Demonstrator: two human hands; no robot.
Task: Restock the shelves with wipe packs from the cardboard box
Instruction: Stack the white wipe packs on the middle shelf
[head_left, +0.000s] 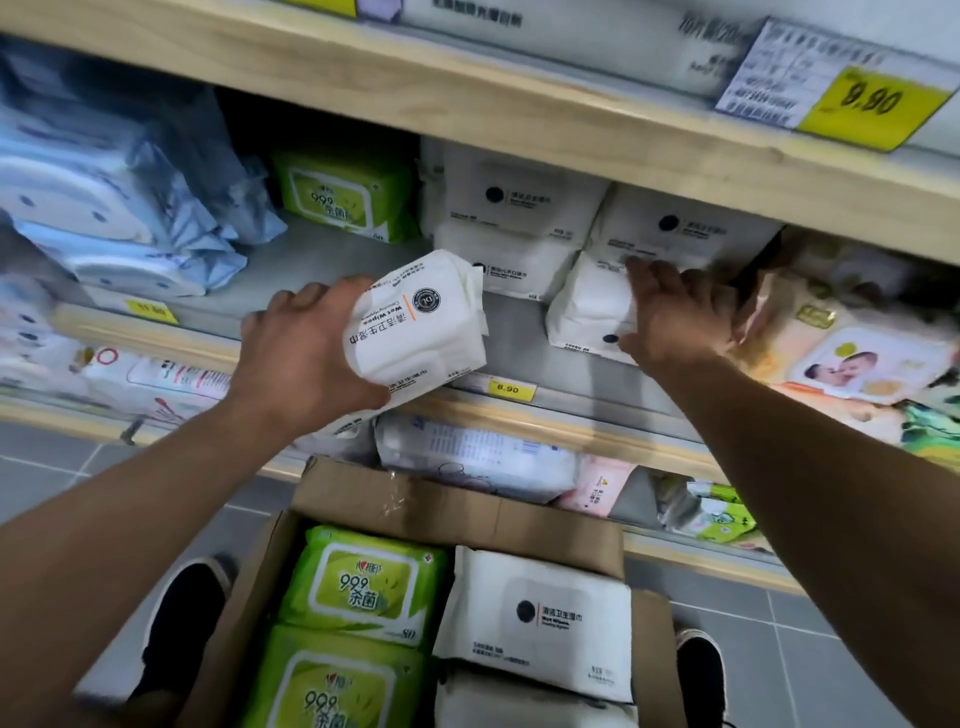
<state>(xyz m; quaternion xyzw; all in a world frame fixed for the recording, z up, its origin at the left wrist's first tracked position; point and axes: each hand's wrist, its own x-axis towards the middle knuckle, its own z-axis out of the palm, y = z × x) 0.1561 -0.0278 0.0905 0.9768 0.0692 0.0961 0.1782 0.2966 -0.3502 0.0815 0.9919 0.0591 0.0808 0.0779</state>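
The left hand grips a white wipe pack, which sticks out to the right of its curled fingers, above the shelf edge. The pack's long axis tilts up to the right, printed face toward the camera. Further right, the right hand rests with fingers extended on a second white pack lying on the shelf, just left of its palm. Below both hands sits the open cardboard box.
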